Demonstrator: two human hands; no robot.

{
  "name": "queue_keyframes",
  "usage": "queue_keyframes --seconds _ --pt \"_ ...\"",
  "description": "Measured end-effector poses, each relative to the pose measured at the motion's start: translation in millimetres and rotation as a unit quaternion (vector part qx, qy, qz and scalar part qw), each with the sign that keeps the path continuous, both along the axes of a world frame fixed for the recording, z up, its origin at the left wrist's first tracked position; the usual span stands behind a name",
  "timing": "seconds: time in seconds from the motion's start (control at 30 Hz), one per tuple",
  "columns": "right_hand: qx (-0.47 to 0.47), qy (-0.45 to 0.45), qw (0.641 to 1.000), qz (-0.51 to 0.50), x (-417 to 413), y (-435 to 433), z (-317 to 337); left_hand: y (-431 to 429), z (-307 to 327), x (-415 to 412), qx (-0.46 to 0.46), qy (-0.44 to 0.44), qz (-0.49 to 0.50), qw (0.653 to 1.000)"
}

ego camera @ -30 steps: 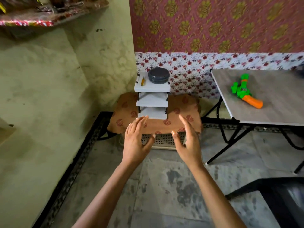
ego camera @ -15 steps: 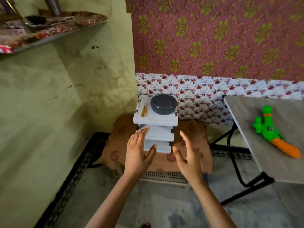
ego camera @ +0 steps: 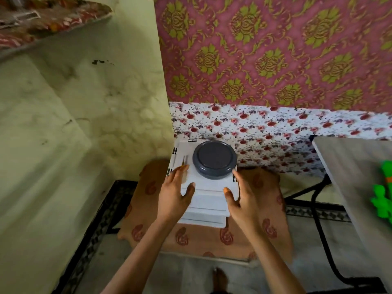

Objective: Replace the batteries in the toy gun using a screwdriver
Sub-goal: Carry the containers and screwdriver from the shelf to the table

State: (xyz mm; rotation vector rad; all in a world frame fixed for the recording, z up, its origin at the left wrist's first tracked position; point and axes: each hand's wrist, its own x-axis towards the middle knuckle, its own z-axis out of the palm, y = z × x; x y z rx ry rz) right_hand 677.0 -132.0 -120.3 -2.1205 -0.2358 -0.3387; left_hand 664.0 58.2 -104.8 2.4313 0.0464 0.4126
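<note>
Reaching forward over a small white tiered rack (ego camera: 204, 205), two bare hands hover with fingers spread and nothing in them. A bare toe (ego camera: 219, 277) shows on the floor below the wrists. The left hand (ego camera: 175, 197) lies open at the rack's left edge, its fingertips just short of a thin screwdriver (ego camera: 184, 160) with a yellowish handle, which rests on the top tier just beyond them. The right hand (ego camera: 244, 203) is open too, palm turned inward at the rack's right edge, touching nothing that can be clearly made out. Between and just beyond the two hands sits a round dark grey lidded container (ego camera: 214, 159), filling most of the top tier beside the screwdriver. The rack stands on a low stool draped in a brown patterned cloth (ego camera: 212, 238).

Far to the right of the right hand, cut off by the frame edge, the green toy gun (ego camera: 382, 200) lies on a grey table (ego camera: 347, 164). The task seems barely begun: the tool is not yet picked up, the gun is untouched and no batteries are in sight. Nothing blocks the screwdriver except the container crowding it. Behind everything, floral and pink patterned wallpaper (ego camera: 275, 60) covers the wall.
</note>
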Motion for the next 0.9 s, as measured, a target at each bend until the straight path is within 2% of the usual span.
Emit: queue_keyframes --seconds 0.1,0.3,0.43,0.73,0.83,0.9 --pt "-0.021 0.020 1.000 0.008 36.7 -2.1 -7.5 3.0 -11.1 36.8 0.001 0.037 0.051 0.998" --pt "-0.032 0.053 0.998 0.005 92.1 -6.5 -23.3 19.6 -42.6 99.5 0.015 0.188 0.138 0.972" --pt "-0.040 0.080 0.996 0.000 111.7 -5.7 -34.2 24.3 -56.9 124.1 0.022 0.257 0.145 0.955" --pt "-0.050 0.119 0.992 -0.015 128.5 2.8 -39.9 31.0 -72.9 141.8 0.042 0.288 0.139 0.947" --pt "-0.049 0.126 0.990 -0.034 132.1 4.1 -42.1 36.1 -75.3 142.0 -0.024 0.263 0.165 0.950" --pt "-0.030 0.142 0.988 -0.048 134.5 4.3 -43.2 36.5 -73.6 143.3 -0.138 0.212 0.203 0.946"
